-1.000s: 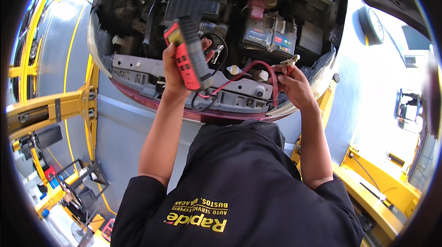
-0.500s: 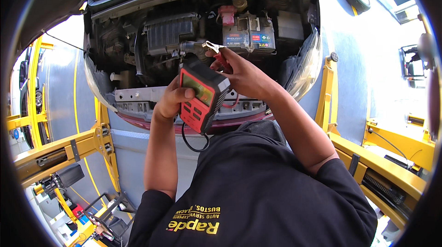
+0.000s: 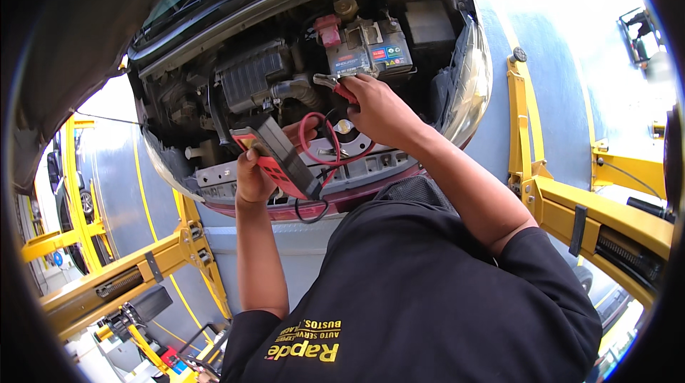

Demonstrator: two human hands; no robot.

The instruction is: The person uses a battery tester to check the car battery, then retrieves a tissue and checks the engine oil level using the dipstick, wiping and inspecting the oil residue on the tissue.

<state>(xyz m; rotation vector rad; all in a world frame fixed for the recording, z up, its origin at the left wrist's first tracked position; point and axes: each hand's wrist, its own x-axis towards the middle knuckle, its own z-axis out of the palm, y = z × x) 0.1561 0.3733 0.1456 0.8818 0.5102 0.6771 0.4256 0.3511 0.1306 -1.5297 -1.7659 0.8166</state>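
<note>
My left hand [image 3: 252, 177] is wrapped round a red and black handheld battery tester [image 3: 277, 160], tilted so that its side faces up and its screen is mostly turned away. In my right hand [image 3: 379, 110] is a red-handled battery clamp [image 3: 345, 92], its metal jaws pointing left, just in front of the car battery [image 3: 351, 62]. Whether the jaws touch anything cannot be told. A red cable [image 3: 302, 139] loops between the two hands, and a black cable [image 3: 311, 220] hangs below the tester.
The engine bay lies open around the battery, with a black ribbed engine cover [image 3: 251, 78] to its left. A pink-red terminal cover [image 3: 328, 30] sits at the battery's far left corner. Yellow lift arms [image 3: 128, 279] stand on both sides of the car's front.
The tester has tipped over and moved left, away from my right hand, showing the red cable loop. My right hand still holds the clamp. The whole view has turned somewhat.
</note>
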